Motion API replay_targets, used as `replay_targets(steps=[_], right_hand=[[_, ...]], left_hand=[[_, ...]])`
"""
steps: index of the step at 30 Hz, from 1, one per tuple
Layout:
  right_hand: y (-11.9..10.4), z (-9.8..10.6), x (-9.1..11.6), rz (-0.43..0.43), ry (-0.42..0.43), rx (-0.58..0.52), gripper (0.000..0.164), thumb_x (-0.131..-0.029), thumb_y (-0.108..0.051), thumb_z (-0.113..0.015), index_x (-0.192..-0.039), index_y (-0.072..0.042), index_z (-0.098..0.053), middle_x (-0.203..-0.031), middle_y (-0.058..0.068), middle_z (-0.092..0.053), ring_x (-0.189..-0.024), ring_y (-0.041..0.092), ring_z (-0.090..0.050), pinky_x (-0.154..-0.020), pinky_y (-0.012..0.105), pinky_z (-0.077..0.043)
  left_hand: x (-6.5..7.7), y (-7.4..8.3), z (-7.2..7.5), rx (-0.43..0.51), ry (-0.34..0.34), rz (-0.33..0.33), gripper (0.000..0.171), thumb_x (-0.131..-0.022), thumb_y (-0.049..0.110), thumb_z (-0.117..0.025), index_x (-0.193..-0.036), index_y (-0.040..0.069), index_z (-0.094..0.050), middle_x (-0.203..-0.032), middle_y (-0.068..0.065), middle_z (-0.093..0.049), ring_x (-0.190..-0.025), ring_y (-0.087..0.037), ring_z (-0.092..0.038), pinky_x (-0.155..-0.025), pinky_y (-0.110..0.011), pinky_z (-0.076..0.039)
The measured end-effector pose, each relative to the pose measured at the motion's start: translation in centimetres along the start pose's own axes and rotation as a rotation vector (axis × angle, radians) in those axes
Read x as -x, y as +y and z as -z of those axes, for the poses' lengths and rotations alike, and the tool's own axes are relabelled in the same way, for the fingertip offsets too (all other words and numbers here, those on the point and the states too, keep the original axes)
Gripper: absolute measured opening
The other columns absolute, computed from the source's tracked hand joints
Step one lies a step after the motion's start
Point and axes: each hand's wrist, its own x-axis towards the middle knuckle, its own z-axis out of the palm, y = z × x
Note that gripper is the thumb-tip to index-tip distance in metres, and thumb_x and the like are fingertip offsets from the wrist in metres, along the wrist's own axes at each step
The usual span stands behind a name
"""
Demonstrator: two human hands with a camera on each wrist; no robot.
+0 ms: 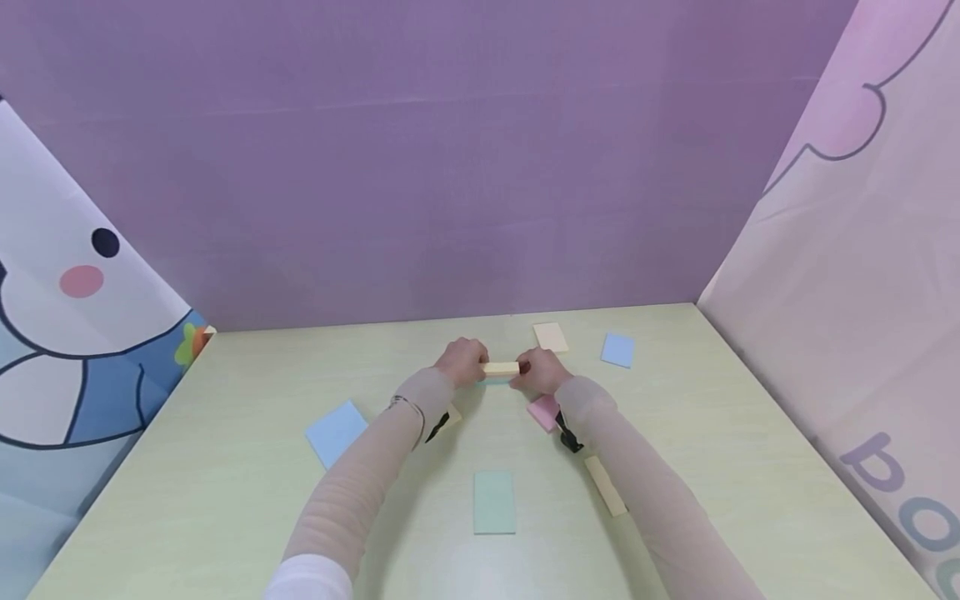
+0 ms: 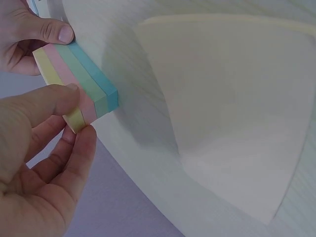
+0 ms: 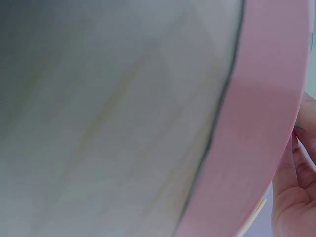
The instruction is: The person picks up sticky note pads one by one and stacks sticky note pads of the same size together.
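Both hands hold a small block of sticky note pads (image 2: 79, 79) between them, at the far middle of the table in the head view. Its layers are yellow, pink, green and blue, lying side by side in the left wrist view. My left hand (image 1: 462, 362) pinches one end between thumb and fingers. At the other end, my right hand (image 1: 542, 371) grips with its thumb along the block's edge. A pink sticky note pad (image 1: 543, 412) lies close below the right wrist and looms large in the right wrist view. Under the left wrist sits a pale yellow pad (image 1: 450, 418), partly hidden.
On the pale table (image 1: 247, 467), a large blue pad (image 1: 335, 432) is at left and a green pad (image 1: 494, 502) at front middle. A narrow yellow pad (image 1: 604, 485) lies by the right forearm. Farther back are a cream pad (image 1: 551, 337) and small blue pad (image 1: 617, 350).
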Motion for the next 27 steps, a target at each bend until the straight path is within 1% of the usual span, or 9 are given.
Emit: replay_targets(steps=[4,9,12,16,19,22,25,27], right_hand=[[-0.1,-0.1,-0.1,0.01,-0.002,0.003,0.021,-0.077,-0.016,-0.072,-0.095,-0.005,-0.068,-0.085,0.003,-0.066,-0.073,0.014,-0.053,-0.068,0.024,-0.043],[-0.2,-0.2,-0.2,0.005,-0.002,-0.008,0.02,-0.077,-0.015,-0.072,-0.094,-0.006,-0.068,-0.084,0.003,-0.066,-0.073,0.014,-0.053,-0.069,0.024,-0.044],[-0.2,-0.2,-0.3,-0.001,-0.005,0.001,0.022,-0.076,-0.015,-0.072,-0.095,-0.005,-0.068,-0.085,0.003,-0.066,-0.074,0.014,-0.054,-0.07,0.025,-0.044],[-0.1,-0.3,-0.4,0.012,-0.017,0.018,0.023,-0.076,-0.015,-0.072,-0.096,-0.005,-0.067,-0.085,0.004,-0.065,-0.075,0.015,-0.053,-0.071,0.027,-0.044],[0.4,-0.1,-0.7,0.028,-0.04,-0.008,0.029,-0.076,-0.016,-0.073,-0.101,-0.004,-0.066,-0.087,0.004,-0.064,-0.077,0.015,-0.053,-0.074,0.028,-0.044],[1.1,0.5,-1.0,0.039,-0.064,-0.066,0.038,-0.076,-0.015,-0.073,-0.11,-0.002,-0.063,-0.093,0.006,-0.064,-0.084,0.016,-0.056,-0.079,0.03,-0.046],[1.4,1.4,-0.9,0.052,-0.075,-0.112,0.047,-0.076,-0.013,-0.072,-0.119,0.001,-0.057,-0.103,0.011,-0.062,-0.096,0.022,-0.057,-0.087,0.034,-0.047],[1.1,2.0,-0.6,0.069,-0.071,-0.12,0.052,-0.076,-0.011,-0.072,-0.123,0.001,-0.054,-0.113,0.015,-0.059,-0.106,0.027,-0.054,-0.094,0.039,-0.044]], left_hand=[[0.0,-0.1,-0.1,-0.006,-0.003,0.014,0.016,-0.078,0.004,-0.067,-0.093,0.003,-0.071,-0.083,-0.005,-0.068,-0.067,-0.015,-0.051,-0.065,-0.026,-0.045],[0.0,-0.3,-0.1,-0.017,-0.004,0.016,0.017,-0.078,0.004,-0.066,-0.095,0.004,-0.071,-0.085,-0.005,-0.068,-0.068,-0.016,-0.051,-0.069,-0.028,-0.046],[0.2,-0.4,-0.2,-0.015,-0.007,0.029,0.022,-0.078,0.004,-0.066,-0.101,0.004,-0.068,-0.09,-0.007,-0.067,-0.074,-0.018,-0.055,-0.074,-0.031,-0.048],[0.7,-1.1,-0.2,-0.003,-0.038,0.052,0.031,-0.08,0.007,-0.066,-0.11,0.003,-0.064,-0.1,-0.009,-0.066,-0.085,-0.021,-0.059,-0.08,-0.034,-0.049],[1.2,-1.5,0.3,0.003,-0.056,0.068,0.033,-0.081,0.011,-0.065,-0.113,0.003,-0.062,-0.105,-0.009,-0.064,-0.092,-0.022,-0.059,-0.083,-0.034,-0.049],[1.7,-1.7,1.1,0.014,-0.046,0.064,0.034,-0.081,0.013,-0.066,-0.113,0.002,-0.061,-0.107,-0.009,-0.064,-0.097,-0.023,-0.059,-0.085,-0.035,-0.048],[2.1,-1.8,2.1,0.035,-0.027,0.036,0.035,-0.082,0.015,-0.066,-0.114,0.002,-0.061,-0.107,-0.01,-0.064,-0.099,-0.024,-0.059,-0.088,-0.036,-0.047],[2.5,-1.9,2.7,0.054,-0.019,0.027,0.035,-0.083,0.015,-0.066,-0.115,0.002,-0.06,-0.107,-0.01,-0.064,-0.1,-0.025,-0.059,-0.089,-0.036,-0.047]])
